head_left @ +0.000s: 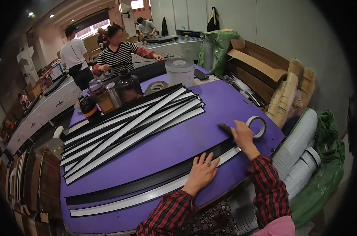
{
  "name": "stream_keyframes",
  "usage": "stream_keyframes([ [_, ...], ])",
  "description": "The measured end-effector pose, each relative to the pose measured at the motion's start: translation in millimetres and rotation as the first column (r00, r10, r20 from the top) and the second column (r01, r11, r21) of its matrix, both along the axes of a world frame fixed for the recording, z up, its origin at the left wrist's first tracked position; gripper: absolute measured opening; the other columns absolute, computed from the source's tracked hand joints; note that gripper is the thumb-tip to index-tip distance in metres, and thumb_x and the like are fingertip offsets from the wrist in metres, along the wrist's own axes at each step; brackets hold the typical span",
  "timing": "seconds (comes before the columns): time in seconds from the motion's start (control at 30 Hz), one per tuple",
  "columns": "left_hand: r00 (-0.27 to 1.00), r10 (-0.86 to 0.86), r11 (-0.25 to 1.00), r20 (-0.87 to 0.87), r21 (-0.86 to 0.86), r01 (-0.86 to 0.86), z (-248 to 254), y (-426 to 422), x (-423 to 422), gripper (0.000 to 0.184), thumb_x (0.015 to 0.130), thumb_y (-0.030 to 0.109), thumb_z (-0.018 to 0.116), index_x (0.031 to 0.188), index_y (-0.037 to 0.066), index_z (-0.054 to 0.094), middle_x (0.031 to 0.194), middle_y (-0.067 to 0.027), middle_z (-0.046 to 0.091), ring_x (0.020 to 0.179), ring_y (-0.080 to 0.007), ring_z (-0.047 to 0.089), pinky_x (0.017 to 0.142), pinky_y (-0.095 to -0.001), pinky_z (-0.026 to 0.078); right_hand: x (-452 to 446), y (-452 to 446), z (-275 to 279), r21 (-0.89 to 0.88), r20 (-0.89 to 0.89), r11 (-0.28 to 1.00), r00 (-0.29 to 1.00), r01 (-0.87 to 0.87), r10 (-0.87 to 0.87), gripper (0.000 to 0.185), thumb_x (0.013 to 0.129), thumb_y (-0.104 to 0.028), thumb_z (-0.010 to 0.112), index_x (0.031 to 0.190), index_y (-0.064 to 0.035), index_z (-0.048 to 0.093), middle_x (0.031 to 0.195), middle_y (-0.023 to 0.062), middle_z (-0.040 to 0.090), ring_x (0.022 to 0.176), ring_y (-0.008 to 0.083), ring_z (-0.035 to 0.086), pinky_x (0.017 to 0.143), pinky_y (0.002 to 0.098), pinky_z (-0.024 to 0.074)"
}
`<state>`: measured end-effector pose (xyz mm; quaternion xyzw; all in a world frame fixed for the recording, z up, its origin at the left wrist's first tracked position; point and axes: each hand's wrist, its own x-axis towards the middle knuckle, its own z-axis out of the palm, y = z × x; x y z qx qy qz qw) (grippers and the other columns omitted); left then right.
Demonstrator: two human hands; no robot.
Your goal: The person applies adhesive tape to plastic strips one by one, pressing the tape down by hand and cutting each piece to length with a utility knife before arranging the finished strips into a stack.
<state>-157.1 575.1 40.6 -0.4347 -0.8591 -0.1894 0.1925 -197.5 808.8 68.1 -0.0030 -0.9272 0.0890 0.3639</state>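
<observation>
My left hand [202, 173] lies with its fingers spread flat, pressing on a long black strip [147, 177] and a white-faced strip with black edges [131, 201] beside it. Both strips run side by side along the near edge of the purple tabletop [147, 157]. Toward their right end, my right hand [244, 137] is closed around a short dark piece [225, 129], whose kind I cannot make out. A roll of tape [261, 135] stands right beside that hand, partly behind it.
A crossed pile of white-and-black strips [135, 126] covers the table's left part. Behind it stand bottles [130, 88], tape rolls [156, 87], a white tub [179, 74] and a phone [201, 74]. A co-worker [117, 53] works across the table. Wrapped rolls [300, 133] flank the right.
</observation>
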Motion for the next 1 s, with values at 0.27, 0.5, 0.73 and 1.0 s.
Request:
stream_keyframes([
  [0.27,1.0,0.005,1.0,-0.004,-0.006,-0.005,2,4,3,0.034,0.079,0.023,0.05,0.112,0.013,0.052,0.118,-0.0143,0.046,0.109,-0.032,0.041,0.088,-0.0421,0.031,11,60,-19,-0.159,0.212,0.962,0.959,0.222,-0.187,0.043,0.071,-0.034,0.062,0.089,0.0033,0.052,0.088,0.0231,0.056,0.085,0.0392,0.052,0.075,0.0438,0.0411],
  [0.5,0.999,0.016,0.998,-0.037,-0.062,-0.019,2,3,4,0.034,0.081,0.023,0.047,0.114,0.015,0.051,0.121,-0.0138,0.044,0.111,-0.0312,0.04,0.091,-0.0404,0.029,34,36,-8,-0.557,-0.254,0.83,0.957,-0.028,-0.138,0.02,0.075,-0.021,0.061,0.08,-0.0026,0.058,0.067,0.0095,0.058,0.063,0.0197,0.058,0.059,0.0316,0.044],
  [0.73,0.991,0.078,0.98,-0.107,0.191,-0.057,0,0,6,0.028,0.072,0.012,0.056,0.1,0.006,0.054,0.094,-0.0104,0.052,0.089,-0.0256,0.049,0.075,-0.0363,0.038,67,9,2,-0.026,0.034,1.0,0.999,0.016,-0.015,0.021,0.067,-0.022,0.064,0.069,-0.0034,0.053,0.069,0.0163,0.055,0.063,0.0341,0.053,0.056,0.0421,0.0418],
  [1.0,0.883,0.46,0.888,-0.087,0.036,-0.459,4,-187,60,0.009,0.072,0.006,0.051,0.08,0.01,0.054,0.071,-0.0067,0.05,0.069,-0.0239,0.05,0.059,-0.0345,0.039,69,15,-45,-0.025,-0.211,0.996,0.973,0.085,-0.088,0.018,0.071,-0.012,0.063,0.066,0.0006,0.051,0.066,0.0158,0.052,0.067,0.034,0.051,0.062,0.0406,0.0396],
])
